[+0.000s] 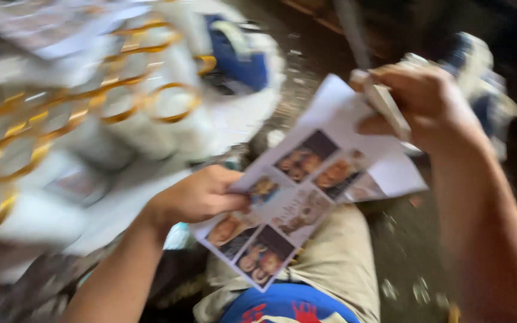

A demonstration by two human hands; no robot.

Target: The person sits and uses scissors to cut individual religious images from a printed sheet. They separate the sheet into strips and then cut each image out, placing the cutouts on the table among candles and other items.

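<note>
My left hand [195,196] grips the lower left edge of a white paper sheet [306,191] printed with several small colour pictures. The sheet slants up to the right over my lap. My right hand [426,107] is closed at the sheet's upper right corner, and it also holds a thin pale stick-like thing [384,104]; the blur hides what that is. Below the sheet I see my beige trousers [336,263] and a blue shirt with red marks [288,308].
A heap of white objects with gold rings [103,101] fills the left side, strongly blurred. A blue and white item [237,57] lies behind it. Another white and blue bundle [486,78] sits behind my right hand. The dark floor [312,54] is speckled with small scraps.
</note>
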